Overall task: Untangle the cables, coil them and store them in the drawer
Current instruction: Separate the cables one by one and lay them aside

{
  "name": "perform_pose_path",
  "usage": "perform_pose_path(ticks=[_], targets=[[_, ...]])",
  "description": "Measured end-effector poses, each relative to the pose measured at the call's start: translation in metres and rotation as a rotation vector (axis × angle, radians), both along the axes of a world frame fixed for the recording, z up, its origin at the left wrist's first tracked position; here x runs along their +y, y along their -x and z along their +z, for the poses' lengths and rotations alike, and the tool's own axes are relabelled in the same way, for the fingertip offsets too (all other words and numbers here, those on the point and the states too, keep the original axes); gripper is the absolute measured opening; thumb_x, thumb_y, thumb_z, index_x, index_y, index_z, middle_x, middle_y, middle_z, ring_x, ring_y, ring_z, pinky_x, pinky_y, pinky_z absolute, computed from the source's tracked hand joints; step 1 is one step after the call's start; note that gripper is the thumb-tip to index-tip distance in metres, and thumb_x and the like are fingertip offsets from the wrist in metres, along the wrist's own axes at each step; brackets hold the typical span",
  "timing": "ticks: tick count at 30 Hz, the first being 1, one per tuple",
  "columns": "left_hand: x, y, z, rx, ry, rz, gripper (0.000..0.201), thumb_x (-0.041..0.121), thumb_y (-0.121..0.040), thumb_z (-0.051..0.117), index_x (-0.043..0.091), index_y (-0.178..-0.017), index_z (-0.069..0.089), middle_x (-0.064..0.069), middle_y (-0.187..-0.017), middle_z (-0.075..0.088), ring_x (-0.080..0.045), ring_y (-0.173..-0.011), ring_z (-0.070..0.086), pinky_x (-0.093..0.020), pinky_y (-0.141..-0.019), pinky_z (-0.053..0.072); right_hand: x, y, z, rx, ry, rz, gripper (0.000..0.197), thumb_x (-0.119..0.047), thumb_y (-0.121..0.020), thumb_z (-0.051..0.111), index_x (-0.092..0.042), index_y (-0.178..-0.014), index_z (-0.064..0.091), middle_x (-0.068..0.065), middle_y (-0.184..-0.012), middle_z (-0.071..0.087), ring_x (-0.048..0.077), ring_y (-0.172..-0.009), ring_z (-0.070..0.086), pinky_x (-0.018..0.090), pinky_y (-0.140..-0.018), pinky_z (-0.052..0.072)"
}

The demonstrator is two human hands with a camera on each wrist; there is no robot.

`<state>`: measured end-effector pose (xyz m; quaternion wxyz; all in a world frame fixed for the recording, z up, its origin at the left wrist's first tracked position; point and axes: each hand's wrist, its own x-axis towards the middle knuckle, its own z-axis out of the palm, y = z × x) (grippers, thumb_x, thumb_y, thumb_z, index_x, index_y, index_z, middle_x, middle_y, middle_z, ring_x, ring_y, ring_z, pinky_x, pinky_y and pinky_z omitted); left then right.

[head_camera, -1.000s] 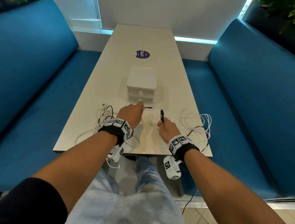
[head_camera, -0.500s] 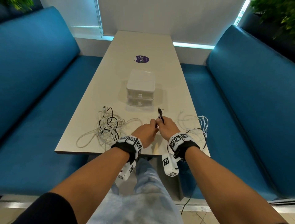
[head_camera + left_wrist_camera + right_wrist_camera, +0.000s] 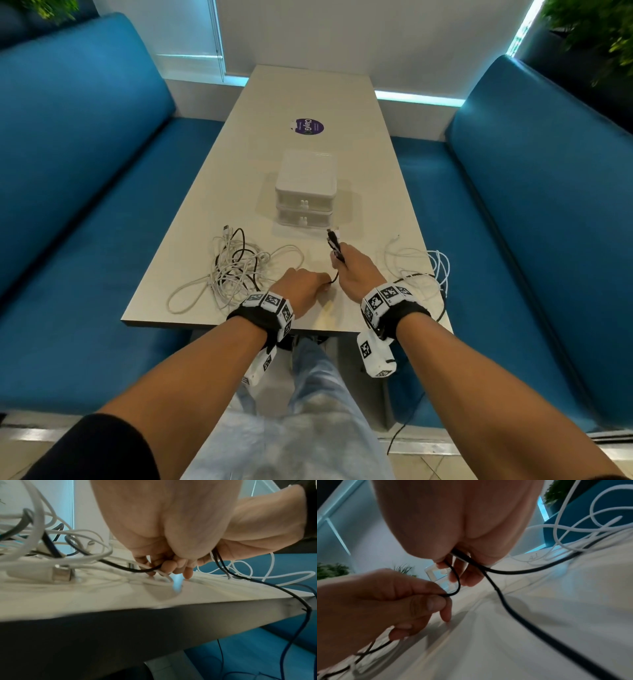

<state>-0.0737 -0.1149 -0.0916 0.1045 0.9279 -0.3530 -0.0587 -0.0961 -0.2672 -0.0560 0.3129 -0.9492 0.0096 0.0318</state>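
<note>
A black cable (image 3: 334,244) runs through both hands near the table's front edge. My right hand (image 3: 352,270) grips it with the plug ends sticking up toward the drawer unit (image 3: 305,190). My left hand (image 3: 303,289) pinches the same black cable (image 3: 453,588) between thumb and forefinger, just left of the right hand. A tangle of white and black cables (image 3: 236,265) lies to the left. Loose white cables (image 3: 421,263) lie to the right. Both drawers are closed.
The pale table (image 3: 308,92) stands between two blue benches (image 3: 78,192). A purple sticker (image 3: 309,126) lies beyond the drawer unit. A black cable (image 3: 407,428) hangs off the front right edge toward the floor. My knees sit under the near edge.
My left hand came back from the drawer unit to the right hand and took hold of the black cable. It has since slid leftward along the cable. The right hand stayed put.
</note>
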Motion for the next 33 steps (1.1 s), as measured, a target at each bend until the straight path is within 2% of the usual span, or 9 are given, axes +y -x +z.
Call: perform_pose_path(ticks=[3,6,12,17,19,22,26,30,33], targets=[[-0.008,0.002,0.004,-0.003,-0.09,-0.019,0.02,0.016,-0.099,0.042,0.017,-0.101,0.062,-0.005,-0.095,0.069,-0.029,-0.091,0.063,-0.034,-0.078,0.035,0.005,-0.002,0.001,0.002,0.037,0.089,0.015,-0.023,-0.102,0.041,-0.015,-0.091,0.046,0.017,-0.087,0.06,0.032,-0.075,0.057,0.031,-0.063,0.038],[-0.014,0.004,0.007,-0.027,-0.172,-0.041,0.024,0.015,-0.099,0.041,0.016,-0.095,0.064,-0.005,-0.096,0.069,-0.027,-0.095,0.06,-0.04,-0.091,0.033,0.01,-0.002,0.003,0.022,0.078,0.144,0.016,-0.024,-0.103,0.041,-0.013,-0.092,0.046,0.016,-0.087,0.061,0.029,-0.073,0.055,0.032,-0.064,0.04],[-0.009,0.003,0.005,-0.022,-0.139,-0.043,0.019,0.018,-0.1,0.042,0.017,-0.093,0.06,-0.004,-0.096,0.067,-0.026,-0.093,0.059,-0.039,-0.085,0.029,0.008,0.005,0.01,0.103,0.122,0.216,0.008,-0.018,-0.098,0.042,-0.014,-0.098,0.049,0.017,-0.093,0.066,0.034,-0.083,0.061,0.044,-0.078,0.052],[0.015,-0.011,0.001,0.008,-0.048,0.038,0.018,0.011,-0.098,0.047,0.018,-0.103,0.062,-0.004,-0.103,0.067,-0.028,-0.099,0.059,-0.037,-0.082,0.038,-0.016,0.004,0.013,0.094,0.421,0.234,0.021,-0.021,-0.101,0.038,-0.014,-0.117,0.051,0.015,-0.096,0.063,0.034,-0.083,0.061,0.036,-0.068,0.048],[0.029,-0.021,0.001,0.013,-0.047,0.056,0.018,0.014,-0.101,0.046,0.015,-0.106,0.063,-0.008,-0.105,0.066,-0.03,-0.1,0.058,-0.038,-0.082,0.04,-0.036,0.007,0.01,0.143,0.548,0.182,0.025,-0.021,-0.102,0.036,-0.016,-0.123,0.049,0.013,-0.096,0.062,0.03,-0.081,0.061,0.034,-0.066,0.047],[0.035,-0.025,0.001,-0.016,-0.078,0.021,0.025,0.003,-0.097,0.044,0.013,-0.11,0.063,-0.009,-0.106,0.064,-0.029,-0.102,0.054,-0.037,-0.084,0.038,-0.045,0.01,0.007,0.181,0.636,0.096,0.026,-0.018,-0.101,0.038,-0.016,-0.126,0.047,0.01,-0.094,0.061,0.026,-0.076,0.057,0.034,-0.064,0.047],[0.029,-0.025,-0.003,-0.074,-0.081,0.003,0.022,0.009,-0.099,0.045,0.016,-0.109,0.063,-0.007,-0.102,0.064,-0.028,-0.099,0.054,-0.037,-0.083,0.037,-0.025,0.006,0.011,0.079,0.57,0.054,0.025,-0.023,-0.101,0.039,-0.011,-0.121,0.048,0.014,-0.096,0.063,0.032,-0.081,0.062,0.036,-0.065,0.048],[0.026,-0.025,-0.001,-0.064,-0.066,0.028,0.022,0.02,-0.102,0.044,0.021,-0.109,0.065,-0.004,-0.102,0.066,-0.028,-0.099,0.056,-0.038,-0.083,0.035,0.008,0.0,0.009,0.127,0.3,0.109,0.024,-0.016,-0.097,0.043,-0.008,-0.119,0.046,0.017,-0.1,0.064,0.036,-0.082,0.063,0.044,-0.07,0.054],[0.022,-0.024,0.001,-0.051,-0.052,0.054,0.024,0.02,-0.103,0.043,0.024,-0.11,0.066,-0.004,-0.102,0.067,-0.027,-0.096,0.059,-0.036,-0.078,0.029,0.028,-0.001,0.002,0.117,0.2,0.113,0.023,-0.015,-0.094,0.044,-0.008,-0.115,0.047,0.017,-0.095,0.065,0.036,-0.08,0.062,0.045,-0.071,0.054]])
